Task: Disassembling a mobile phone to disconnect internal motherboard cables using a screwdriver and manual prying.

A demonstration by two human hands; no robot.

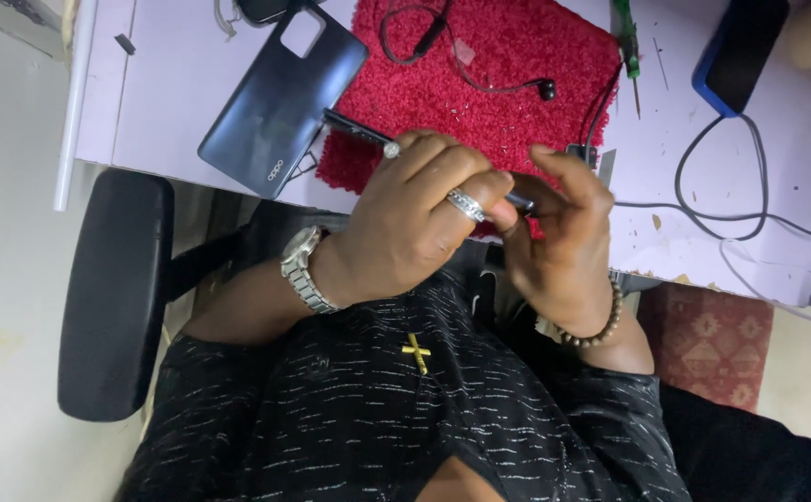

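Observation:
Both of my hands hold a thin dark phone body (pixel 354 130), seen edge-on, over the front edge of a red fuzzy mat (pixel 517 46). My left hand (pixel 415 218), with a ring and a metal wristwatch, wraps over the middle of the phone. A small silver tip (pixel 391 149) sticks out above its knuckles. My right hand (pixel 559 232), with a bead bracelet, pinches the phone's right end. The middle of the phone is hidden under my fingers. A detached dark blue phone back cover (pixel 280 98) lies on the desk to the left of the mat.
The pale lilac desk (pixel 164 84) carries black wired earphones (pixel 466 70) on the mat, a green screwdriver (pixel 626 42), a blue-cased device (pixel 738 51) and grey cables (pixel 731 200). A black chair armrest (pixel 112 288) is at the left. A red patterned rug (pixel 712 339) lies on the floor.

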